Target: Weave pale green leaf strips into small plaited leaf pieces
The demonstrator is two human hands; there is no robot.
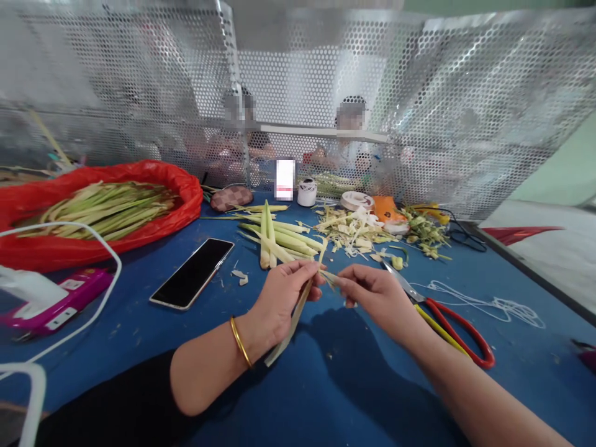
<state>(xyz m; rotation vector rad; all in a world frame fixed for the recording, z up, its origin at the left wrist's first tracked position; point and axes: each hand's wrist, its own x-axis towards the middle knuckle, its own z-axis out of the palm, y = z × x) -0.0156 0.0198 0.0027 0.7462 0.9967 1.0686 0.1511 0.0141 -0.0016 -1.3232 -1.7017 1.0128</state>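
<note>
My left hand, with a gold bangle at the wrist, is closed on a pale green leaf strip that slants down below the palm. My right hand pinches the strip's upper end between thumb and fingers, close to the left fingertips. Both hands hover over the blue table. Red-handled scissors lie just right of my right hand. A bundle of trimmed green stalks lies beyond the hands.
A red bag of green strips sits at the far left. A black phone lies left of my hands, a pink device with white cable further left. Leaf scraps, tape rolls and white string are on the right. Perforated metal screens stand behind, with people beyond.
</note>
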